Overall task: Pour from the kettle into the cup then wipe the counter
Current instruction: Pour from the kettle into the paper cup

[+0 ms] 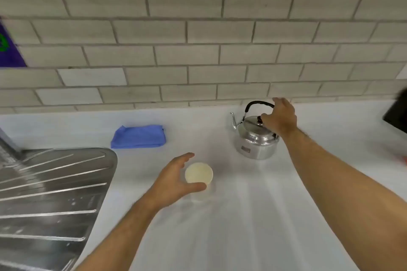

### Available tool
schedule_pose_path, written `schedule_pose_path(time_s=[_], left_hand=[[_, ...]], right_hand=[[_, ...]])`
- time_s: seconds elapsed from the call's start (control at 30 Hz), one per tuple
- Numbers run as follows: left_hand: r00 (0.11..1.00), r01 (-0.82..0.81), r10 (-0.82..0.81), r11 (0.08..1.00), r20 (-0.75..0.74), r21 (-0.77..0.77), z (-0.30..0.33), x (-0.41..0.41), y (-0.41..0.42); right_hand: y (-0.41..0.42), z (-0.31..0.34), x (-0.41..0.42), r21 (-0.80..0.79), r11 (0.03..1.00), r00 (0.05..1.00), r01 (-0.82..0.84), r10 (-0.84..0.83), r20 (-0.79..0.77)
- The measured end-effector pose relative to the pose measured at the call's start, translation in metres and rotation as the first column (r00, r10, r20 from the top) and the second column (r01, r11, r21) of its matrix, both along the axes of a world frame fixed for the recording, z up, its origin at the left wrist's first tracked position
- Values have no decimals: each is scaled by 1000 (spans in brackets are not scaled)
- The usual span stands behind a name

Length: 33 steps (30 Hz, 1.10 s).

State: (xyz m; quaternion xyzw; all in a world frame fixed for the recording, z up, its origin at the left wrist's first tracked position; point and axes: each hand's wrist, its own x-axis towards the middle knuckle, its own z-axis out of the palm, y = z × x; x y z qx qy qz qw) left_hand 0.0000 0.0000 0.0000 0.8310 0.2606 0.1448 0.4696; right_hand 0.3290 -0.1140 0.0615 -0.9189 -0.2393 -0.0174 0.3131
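Two bare forearms reach into view from the lower edge, with no sleeves, cuffs or gloves anywhere along their visible length. The left hand [174, 179] carries no ring, watch or band; its fingers [187, 157] are plain, and the wrist behind them is uncovered. The right hand [280, 117] is likewise bare of any ring or strap, and its fingers [278, 101] are slightly blurred. Behind those fingers, fine dark hair shows along the right forearm, most clearly just past the wrist. Sparse hair also shows on the left forearm. No tattoos, marks or plasters can be made out on either arm.
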Motion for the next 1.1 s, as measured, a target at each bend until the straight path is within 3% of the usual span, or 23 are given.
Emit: schedule_pose_path(time_s=[0.2, 0.33, 0.5, 0.83, 1.1], left_hand=[[986, -114, 140, 963, 90, -246, -33, 6, -12], [967, -163, 214, 937, 137, -310, -43, 9, -19], [941, -229, 297, 912, 162, -340, -53, 18, -23], [929, -252, 320, 914, 183, -317, -58, 23, -22], [939, -231, 294, 922, 176, -310, -57, 19, -23]], right_hand=[[5, -18, 26, 127, 988, 995, 89, -81, -64], [7, -27, 40, 387, 922, 990, 19, 37, -136], [10, -35, 50, 583, 812, 963, 35, 128, -237], [-15, -30, 12, 752, 658, 933, 32, 250, -259], [-65, -21, -51, 745, 667, 926, 8, 276, -257]])
